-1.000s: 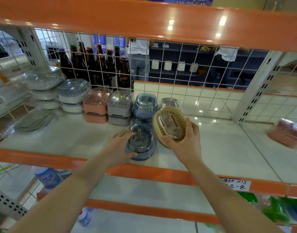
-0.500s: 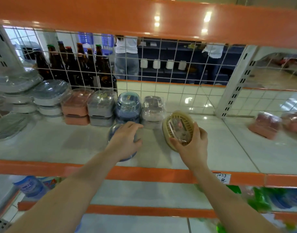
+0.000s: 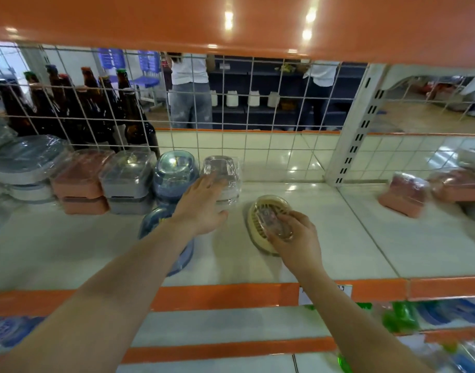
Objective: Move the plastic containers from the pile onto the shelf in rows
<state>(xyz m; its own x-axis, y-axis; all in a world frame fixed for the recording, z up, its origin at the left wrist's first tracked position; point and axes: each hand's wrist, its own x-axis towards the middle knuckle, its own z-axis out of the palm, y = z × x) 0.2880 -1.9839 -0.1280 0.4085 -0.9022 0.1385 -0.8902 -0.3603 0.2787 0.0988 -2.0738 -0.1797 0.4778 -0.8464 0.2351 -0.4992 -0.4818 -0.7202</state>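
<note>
Right hand (image 3: 292, 238) grips the beige oval container (image 3: 268, 224) by its near edge, tilted up off the white shelf (image 3: 338, 238), just right of the clear container stack (image 3: 225, 179). Left hand (image 3: 201, 208) reaches with straight, relaxed fingers touching that clear stack, its wrist over a blue round container (image 3: 161, 227) in front of the back row. Best to lay the beige one flat, beside the clear stack, keeping the row line. The price tag (image 3: 344, 289) on the shelf edge is too blurred to read.
</note>
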